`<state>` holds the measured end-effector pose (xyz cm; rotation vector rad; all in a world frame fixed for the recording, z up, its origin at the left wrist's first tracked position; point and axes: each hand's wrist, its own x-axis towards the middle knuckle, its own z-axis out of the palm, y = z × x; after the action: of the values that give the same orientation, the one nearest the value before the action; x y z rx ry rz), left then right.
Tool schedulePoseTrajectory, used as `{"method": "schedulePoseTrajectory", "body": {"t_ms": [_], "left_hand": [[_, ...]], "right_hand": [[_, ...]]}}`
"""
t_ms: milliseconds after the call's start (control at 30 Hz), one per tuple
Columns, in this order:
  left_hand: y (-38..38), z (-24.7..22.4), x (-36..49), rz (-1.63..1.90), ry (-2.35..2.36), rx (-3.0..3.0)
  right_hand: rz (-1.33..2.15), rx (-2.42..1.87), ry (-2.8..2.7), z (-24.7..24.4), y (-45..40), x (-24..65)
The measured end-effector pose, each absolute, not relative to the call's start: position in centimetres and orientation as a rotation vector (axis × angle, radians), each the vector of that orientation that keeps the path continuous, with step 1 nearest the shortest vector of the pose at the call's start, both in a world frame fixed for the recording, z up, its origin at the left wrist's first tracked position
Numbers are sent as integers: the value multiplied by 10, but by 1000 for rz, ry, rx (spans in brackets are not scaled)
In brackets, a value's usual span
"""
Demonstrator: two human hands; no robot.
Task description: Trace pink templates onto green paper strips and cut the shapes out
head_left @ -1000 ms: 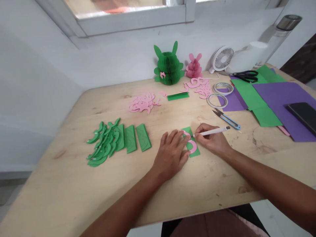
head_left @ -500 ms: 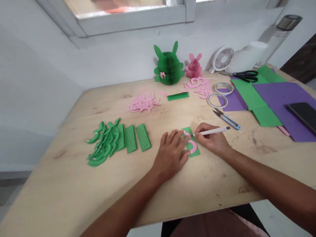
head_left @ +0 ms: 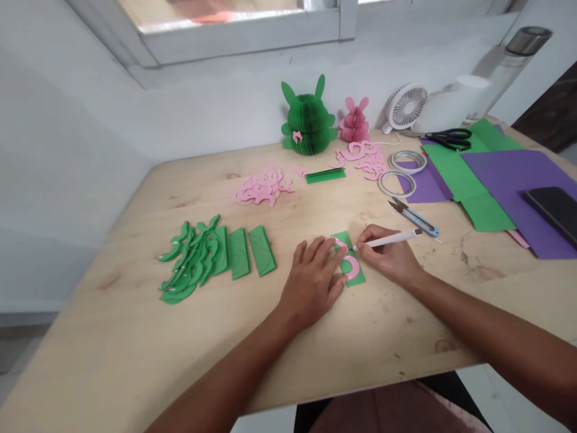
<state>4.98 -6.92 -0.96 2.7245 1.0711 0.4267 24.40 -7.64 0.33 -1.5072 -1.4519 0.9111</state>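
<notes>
On the wooden table, a pink curved paper cutout [head_left: 353,269] lies flat over a small green paper rectangle [head_left: 358,279]. My left hand [head_left: 313,279] rests with its fingers stretched out, its fingertips and thumb pressing on the cutout's left side and covering part of it. A white pen [head_left: 394,239] is pinched in my right hand [head_left: 387,255], its tip at the cutout's right edge, between the two curves. To the left of my left hand lie green paper strips [head_left: 261,251] with drawn outlines, beside a pile of green cutouts [head_left: 193,261].
Pink cutouts [head_left: 261,187] and a folded green strip [head_left: 325,175] lie farther back. Blue thread snips [head_left: 417,219], tape rolls [head_left: 397,193], black scissors [head_left: 451,138], purple sheets [head_left: 518,180] and a phone [head_left: 556,210] are on the right. A green honeycomb-paper figure [head_left: 309,123] stands by the wall.
Almost nothing differs. The pen in my right hand has shifted very slightly; my left hand stays in place on the pink cutout.
</notes>
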Motion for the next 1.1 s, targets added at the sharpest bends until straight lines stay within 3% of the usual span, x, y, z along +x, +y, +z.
{"method": "schedulePoseTrajectory", "body": {"t_ms": [1100], "left_hand": [[-69, -10, 50, 411, 1070, 2713]], "right_hand": [[999, -1484, -1443, 5, -78, 242]]}}
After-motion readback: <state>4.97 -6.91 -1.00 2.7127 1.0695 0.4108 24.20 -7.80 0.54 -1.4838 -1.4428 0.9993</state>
